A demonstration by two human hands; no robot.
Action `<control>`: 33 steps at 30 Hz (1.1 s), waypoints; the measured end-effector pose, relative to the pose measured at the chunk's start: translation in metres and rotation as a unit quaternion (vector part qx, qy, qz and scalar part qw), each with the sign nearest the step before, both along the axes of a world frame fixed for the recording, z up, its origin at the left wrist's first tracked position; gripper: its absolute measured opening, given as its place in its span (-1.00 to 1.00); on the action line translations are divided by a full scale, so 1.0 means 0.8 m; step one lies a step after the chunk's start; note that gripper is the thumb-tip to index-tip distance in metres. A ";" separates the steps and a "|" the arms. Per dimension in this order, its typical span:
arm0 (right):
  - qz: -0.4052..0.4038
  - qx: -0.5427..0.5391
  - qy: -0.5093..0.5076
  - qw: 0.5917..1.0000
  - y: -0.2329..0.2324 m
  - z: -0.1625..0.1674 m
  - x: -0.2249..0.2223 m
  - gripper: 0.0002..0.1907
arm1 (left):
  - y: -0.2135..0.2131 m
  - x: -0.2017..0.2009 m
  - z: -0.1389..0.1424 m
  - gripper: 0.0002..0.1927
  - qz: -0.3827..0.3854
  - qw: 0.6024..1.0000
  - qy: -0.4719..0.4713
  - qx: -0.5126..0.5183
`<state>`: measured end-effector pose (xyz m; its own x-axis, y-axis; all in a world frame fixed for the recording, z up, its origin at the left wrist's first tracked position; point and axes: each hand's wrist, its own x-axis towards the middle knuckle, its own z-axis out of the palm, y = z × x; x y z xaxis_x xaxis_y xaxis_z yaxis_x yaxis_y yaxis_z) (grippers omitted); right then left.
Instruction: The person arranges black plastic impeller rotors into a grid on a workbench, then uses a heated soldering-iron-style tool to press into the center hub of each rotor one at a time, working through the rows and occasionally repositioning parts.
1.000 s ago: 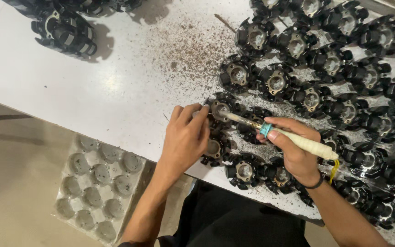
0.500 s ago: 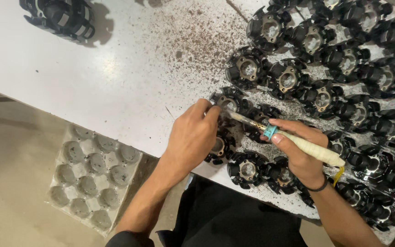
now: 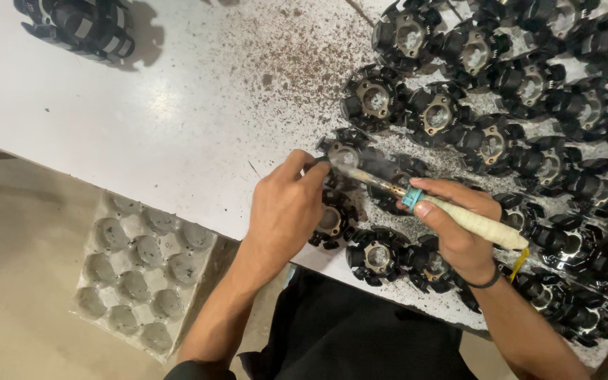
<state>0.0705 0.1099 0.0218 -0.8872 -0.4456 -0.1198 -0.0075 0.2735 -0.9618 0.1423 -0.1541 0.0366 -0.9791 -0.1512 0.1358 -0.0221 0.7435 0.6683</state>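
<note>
My right hand (image 3: 459,229) grips a soldering iron (image 3: 445,210) with a cream handle and a blue collar. Its metal tip reaches left to a black round motor part (image 3: 343,151) on the white table (image 3: 142,112), and a wisp of smoke rises there. My left hand (image 3: 286,207) pinches something thin at the same spot with thumb and forefinger; what it pinches is too small to make out. Another black motor part (image 3: 332,222) lies partly under my left hand.
Several black motor parts (image 3: 529,84) with brass centres fill the table's right side. More black parts (image 3: 79,24) sit at the far left. Dark specks (image 3: 283,63) cover the table's middle. A grey moulded tray (image 3: 142,271) with empty cups lies on the floor below the table edge.
Both hands have stayed at the same part, with the iron's tip still on it. The view has shifted slightly, so the table's parts sit higher and further right in the frame.
</note>
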 end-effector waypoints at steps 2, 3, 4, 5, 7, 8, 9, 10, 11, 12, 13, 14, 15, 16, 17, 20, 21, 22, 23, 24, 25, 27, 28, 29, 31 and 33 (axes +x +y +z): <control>0.003 -0.054 0.002 0.999 0.001 -0.001 0.001 -0.69 | 0.002 0.002 -0.002 -0.72 0.002 1.000 0.023 -0.015; 0.003 -0.082 0.004 0.997 0.001 -0.002 0.002 -0.69 | 0.003 0.002 -0.003 -0.72 0.005 0.999 0.031 -0.019; -0.009 -0.094 -0.017 0.995 0.001 -0.003 0.002 -0.69 | 0.004 0.002 -0.004 -0.73 0.008 0.999 0.039 -0.021; -0.021 -0.105 -0.036 0.994 0.000 -0.004 0.003 -0.69 | 0.005 0.002 -0.006 -0.74 0.011 0.999 0.047 -0.024; -0.024 -0.099 -0.041 0.994 -0.001 -0.004 0.003 -0.68 | 0.006 0.001 -0.007 -0.74 0.019 0.998 0.052 -0.023; -0.013 -0.080 -0.027 0.996 -0.002 -0.004 0.003 -0.68 | 0.007 0.000 -0.008 -0.74 0.023 0.998 0.054 -0.022; -0.001 -0.061 -0.013 0.998 -0.002 -0.004 0.002 -0.68 | 0.007 0.000 -0.008 -0.76 0.026 0.998 0.057 -0.019; -0.011 -0.072 -0.024 0.997 -0.003 -0.003 0.001 -0.68 | 0.007 -0.001 -0.009 -0.78 0.029 0.998 0.060 -0.015; -0.022 -0.084 -0.035 0.996 -0.003 -0.002 0.000 -0.68 | 0.007 -0.001 -0.009 -0.80 0.031 0.997 0.063 -0.012; -0.032 -0.096 -0.046 0.994 -0.002 -0.002 0.000 -0.68 | 0.006 -0.001 -0.010 -0.81 0.033 0.997 0.066 -0.008; -0.018 -0.079 -0.032 0.996 -0.002 -0.001 -0.001 -0.69 | 0.005 0.000 -0.011 -0.82 0.036 0.997 0.069 -0.003; -0.005 -0.061 -0.019 0.998 -0.001 -0.001 -0.001 -0.69 | 0.004 0.000 -0.013 -0.83 0.039 0.997 0.071 0.001; 0.008 -0.044 -0.006 0.999 -0.001 -0.002 0.000 -0.69 | 0.003 0.001 -0.016 -0.83 0.037 0.997 0.070 0.005; 0.002 -0.042 -0.016 0.999 0.000 -0.004 0.000 -0.69 | 0.003 0.001 -0.018 -0.84 0.036 0.997 0.071 0.009; -0.005 -0.041 -0.025 0.999 0.001 -0.006 0.001 -0.68 | 0.003 0.000 -0.021 -0.85 0.035 0.997 0.071 0.012; 0.011 -0.052 -0.013 0.999 0.003 -0.011 0.000 -0.69 | 0.006 -0.006 -0.024 -0.88 0.025 0.997 0.069 -0.005; 0.025 -0.057 -0.005 0.998 0.005 -0.010 -0.004 -0.69 | 0.007 -0.009 -0.021 -0.87 0.024 0.997 0.072 -0.010; 0.047 -0.102 0.008 0.994 0.007 -0.008 -0.009 -0.71 | 0.007 -0.010 -0.013 -0.86 0.023 0.997 0.076 -0.017; 0.068 -0.149 0.024 0.986 0.008 -0.006 -0.018 -0.73 | 0.005 -0.011 -0.002 -0.85 0.020 0.996 0.082 -0.025; 0.086 -0.197 0.043 0.976 0.009 -0.002 -0.028 -0.75 | 0.002 -0.011 0.012 -0.83 -0.001 0.997 0.067 -0.042; 0.064 -0.230 0.068 0.969 0.015 0.008 -0.038 -0.77 | -0.003 -0.010 0.031 -0.82 -0.022 0.997 0.053 -0.059; 0.036 -0.265 0.102 0.958 0.020 0.023 -0.059 -0.78 | -0.014 -0.005 0.073 -0.75 -0.038 0.992 0.089 -0.075; 0.022 -0.267 0.111 0.957 0.018 0.027 -0.071 -0.77 | -0.020 -0.002 0.095 -0.70 -0.040 0.987 0.138 -0.072; 0.010 -0.246 0.098 0.964 0.012 0.026 -0.076 -0.76 | -0.022 -0.005 0.112 -0.71 -0.031 0.971 0.228 -0.065; -0.018 -0.188 0.063 0.980 -0.005 0.016 -0.083 -0.74 | -0.021 -0.028 0.126 -0.70 -0.015 0.949 0.307 -0.068; -0.053 -0.143 0.043 0.987 -0.018 0.001 -0.083 -0.72 | -0.013 -0.064 0.114 -0.66 -0.030 0.950 0.298 -0.091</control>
